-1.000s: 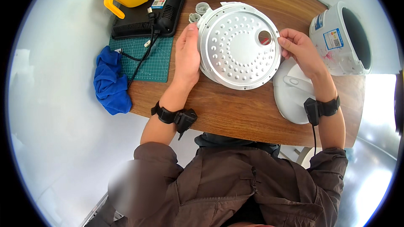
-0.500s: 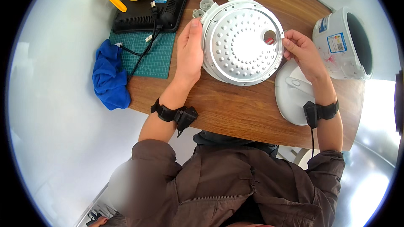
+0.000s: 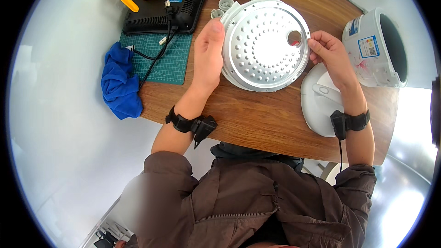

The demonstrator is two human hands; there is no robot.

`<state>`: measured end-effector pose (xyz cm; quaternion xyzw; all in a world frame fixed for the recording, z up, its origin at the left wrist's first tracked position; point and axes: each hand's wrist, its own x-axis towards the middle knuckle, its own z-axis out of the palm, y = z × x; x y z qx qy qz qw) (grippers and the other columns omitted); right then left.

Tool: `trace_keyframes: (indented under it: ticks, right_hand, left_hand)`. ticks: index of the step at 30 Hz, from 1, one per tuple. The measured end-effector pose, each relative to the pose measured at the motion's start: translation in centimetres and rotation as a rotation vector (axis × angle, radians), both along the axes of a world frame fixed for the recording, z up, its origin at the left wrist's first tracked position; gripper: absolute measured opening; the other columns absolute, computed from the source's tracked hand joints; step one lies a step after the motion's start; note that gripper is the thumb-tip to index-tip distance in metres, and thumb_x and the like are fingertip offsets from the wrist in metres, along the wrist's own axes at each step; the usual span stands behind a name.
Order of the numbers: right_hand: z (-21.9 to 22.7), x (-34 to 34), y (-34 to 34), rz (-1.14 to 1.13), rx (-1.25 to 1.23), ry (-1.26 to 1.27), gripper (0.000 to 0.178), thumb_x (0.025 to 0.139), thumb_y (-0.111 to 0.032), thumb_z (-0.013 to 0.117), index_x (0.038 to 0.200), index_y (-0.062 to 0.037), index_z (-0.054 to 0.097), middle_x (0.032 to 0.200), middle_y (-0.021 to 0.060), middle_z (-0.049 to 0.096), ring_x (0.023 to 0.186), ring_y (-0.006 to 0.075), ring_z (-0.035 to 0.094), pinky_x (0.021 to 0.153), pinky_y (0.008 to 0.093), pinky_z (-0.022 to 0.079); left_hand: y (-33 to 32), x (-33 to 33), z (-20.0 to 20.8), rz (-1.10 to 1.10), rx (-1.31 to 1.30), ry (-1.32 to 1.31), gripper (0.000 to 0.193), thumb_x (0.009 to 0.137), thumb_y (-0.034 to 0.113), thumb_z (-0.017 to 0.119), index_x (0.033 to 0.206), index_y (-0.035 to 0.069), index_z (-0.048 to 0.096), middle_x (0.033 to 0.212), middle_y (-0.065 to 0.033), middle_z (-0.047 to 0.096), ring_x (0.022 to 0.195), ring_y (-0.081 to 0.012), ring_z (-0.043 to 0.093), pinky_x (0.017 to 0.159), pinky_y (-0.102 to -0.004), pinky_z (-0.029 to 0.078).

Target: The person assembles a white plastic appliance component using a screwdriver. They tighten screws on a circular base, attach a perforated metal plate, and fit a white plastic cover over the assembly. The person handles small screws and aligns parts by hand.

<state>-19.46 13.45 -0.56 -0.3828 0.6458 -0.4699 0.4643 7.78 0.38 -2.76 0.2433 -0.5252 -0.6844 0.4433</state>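
**A round, silver, dimpled metal plate (image 3: 264,48), steadied from both sides**

The plate sits between the hands over the brown wood-grain table (image 3: 257,121), dimpled face up, its round hole toward the right. A pale layer with tabs (image 3: 228,12) shows just behind its upper-left edge. The left hand (image 3: 209,57) grasps the left rim, thumb along the edge and the fingers out of sight behind. The right hand (image 3: 330,55) pinches the opposite rim, near the hole, between thumb and fingers (a lighter hold than the left one, by the look of it).

That pinch is the likelier weak point: if the smooth rim slid from the fingertips, the plate could tip to the right and knock the white oval lid with a raised handle (image 3: 314,112), which lies beneath the right wrist. Should the two layers be loose, uneven pressure might shift one against the other. Swinging the plate up and left could scatter the small pale ring-shaped parts (image 3: 225,3) just beside it. Whether its lower edge touches the table, I cannot tell.
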Motion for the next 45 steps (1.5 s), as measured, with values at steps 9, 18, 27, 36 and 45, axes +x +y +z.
trace_keyframes:
  ticks: [9, 18, 27, 36, 45]
  right_hand:
    - [-0.15, -0.02, -0.04, -0.017, 0.007, 0.014, 0.016, 0.101, -0.023, 0.064, 0.105, -0.0083, 0.069, 0.082, -0.0057, 0.064, 0.074, 0.0029, 0.055, 0.070, 0.0203, 0.046]
    - [-0.33, -0.23, 0.00, -0.017, -0.005, -0.020, 0.016, 0.102, -0.025, 0.063, 0.104, -0.0100, 0.069, 0.081, -0.0071, 0.062, 0.073, 0.0022, 0.053, 0.069, 0.0198, 0.044]
    - [-0.01, 0.03, 0.00, -0.040, -0.006, -0.032, 0.017, 0.102, -0.025, 0.062, 0.104, -0.0099, 0.068, 0.080, -0.0079, 0.060, 0.073, 0.0020, 0.052, 0.069, 0.0199, 0.043]
    - [0.05, -0.03, -0.33, -0.043, 0.023, -0.022, 0.018, 0.101, -0.026, 0.063, 0.104, -0.0098, 0.069, 0.080, -0.0077, 0.061, 0.072, 0.0022, 0.052, 0.070, 0.0209, 0.044]
    - [0.02, 0.44, -0.59, -0.058, 0.014, 0.065, 0.017, 0.099, -0.023, 0.066, 0.105, -0.0071, 0.070, 0.080, -0.0049, 0.064, 0.070, 0.0030, 0.055, 0.066, 0.0203, 0.046]
  left_hand:
    - [0.56, -0.27, 0.98, 0.022, -0.210, -0.154, 0.043, 0.091, 0.017, 0.074, 0.125, -0.003, 0.058, 0.108, -0.0097, 0.070, 0.095, -0.0136, 0.067, 0.080, -0.0274, 0.055]
    - [0.37, -0.18, 0.79, -0.001, -0.127, -0.135, 0.037, 0.096, 0.016, 0.067, 0.126, -0.003, 0.059, 0.105, -0.0074, 0.071, 0.091, -0.0099, 0.066, 0.078, -0.0243, 0.053]
    - [0.24, -0.13, 0.90, 0.020, -0.070, -0.158, 0.033, 0.097, 0.018, 0.068, 0.122, -0.004, 0.063, 0.100, -0.0037, 0.071, 0.086, -0.0057, 0.063, 0.075, -0.0207, 0.051]
    - [0.12, -0.23, 0.89, 0.032, 0.022, -0.138, 0.030, 0.096, 0.018, 0.070, 0.116, -0.003, 0.066, 0.097, -0.0051, 0.072, 0.082, -0.0070, 0.066, 0.070, -0.0217, 0.052]
    - [0.09, -0.19, 0.80, 0.028, 0.020, -0.145, 0.027, 0.098, 0.018, 0.067, 0.114, -0.004, 0.068, 0.096, -0.0042, 0.072, 0.082, -0.0060, 0.064, 0.071, -0.0217, 0.051]
